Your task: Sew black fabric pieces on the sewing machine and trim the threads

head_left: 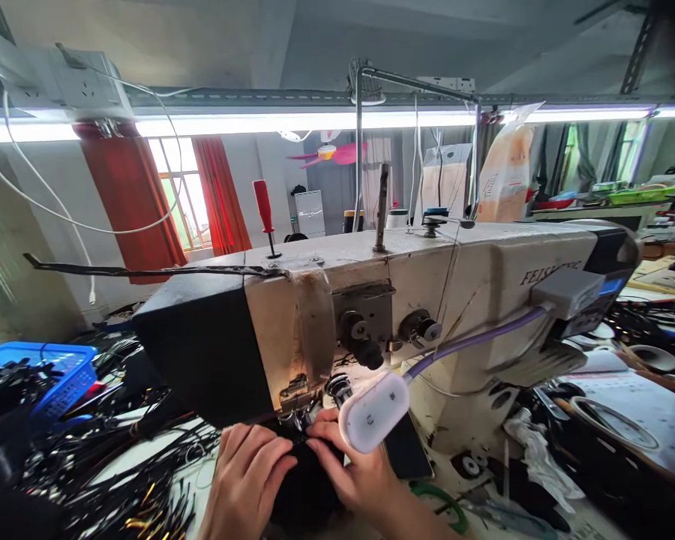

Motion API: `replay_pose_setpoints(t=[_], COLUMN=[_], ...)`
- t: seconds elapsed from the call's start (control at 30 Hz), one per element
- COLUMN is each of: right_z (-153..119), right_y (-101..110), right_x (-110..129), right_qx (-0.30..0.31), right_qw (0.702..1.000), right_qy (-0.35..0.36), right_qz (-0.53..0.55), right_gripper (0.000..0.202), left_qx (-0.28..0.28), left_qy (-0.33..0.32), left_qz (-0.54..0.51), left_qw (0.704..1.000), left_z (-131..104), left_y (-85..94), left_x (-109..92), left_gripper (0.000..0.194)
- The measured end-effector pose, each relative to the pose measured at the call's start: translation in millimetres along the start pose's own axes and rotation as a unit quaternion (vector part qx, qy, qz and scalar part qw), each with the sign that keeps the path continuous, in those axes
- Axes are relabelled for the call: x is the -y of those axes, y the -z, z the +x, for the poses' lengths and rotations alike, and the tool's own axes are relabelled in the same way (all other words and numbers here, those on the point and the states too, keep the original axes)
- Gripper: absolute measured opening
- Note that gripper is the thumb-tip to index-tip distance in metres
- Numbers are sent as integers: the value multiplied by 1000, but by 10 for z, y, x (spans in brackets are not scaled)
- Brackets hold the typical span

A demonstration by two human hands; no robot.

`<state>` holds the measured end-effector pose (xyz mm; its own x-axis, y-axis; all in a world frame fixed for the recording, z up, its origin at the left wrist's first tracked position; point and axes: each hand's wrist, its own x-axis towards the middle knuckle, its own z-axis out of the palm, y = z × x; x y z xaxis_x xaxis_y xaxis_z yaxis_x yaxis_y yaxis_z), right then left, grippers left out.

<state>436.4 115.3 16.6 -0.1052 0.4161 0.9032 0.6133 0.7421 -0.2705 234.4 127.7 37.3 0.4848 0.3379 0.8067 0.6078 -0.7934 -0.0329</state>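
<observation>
A white sewing machine (472,277) with a black end cover fills the middle of the view. Right below its needle area (299,420), my left hand (250,472) and my right hand (357,469) face each other with fingertips nearly touching. Both hands pinch a small black piece (301,441), whose shape is mostly covered by my fingers. Dark surface shows between my wrists. A white lamp head (374,412) on a purple flexible neck (478,334) hangs in front of part of my right hand.
Black straps and cords (151,450) lie heaped at left, beside a blue basket (61,382) of black parts. A red screwdriver (263,206) stands upright on the machine. Green-handled scissors (442,506) and crumpled white material (543,457) lie at right.
</observation>
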Motion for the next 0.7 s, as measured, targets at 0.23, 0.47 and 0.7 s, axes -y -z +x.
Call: replay_pose_setpoints(t=[0.23,0.47,0.7], right_z=[-166,-464,-495], right_y=[-37,-167,-237], right_x=[-214,-411,-377], right_qx=[11,8,-43], right_qw=[999,998,995], right_qy=[30,50,43], right_qz=[40,-30,-76], right_gripper=[28,40,34], left_qx=[-10,-80,-78], left_qy=[-32,66,252], left_qz=[54,2,-98], left_qw=[998,995,960], left_z=[11,-134,-207], left_y=[4,-192,-357], left_x=[71,79,-24], left_gripper=[26,15,11])
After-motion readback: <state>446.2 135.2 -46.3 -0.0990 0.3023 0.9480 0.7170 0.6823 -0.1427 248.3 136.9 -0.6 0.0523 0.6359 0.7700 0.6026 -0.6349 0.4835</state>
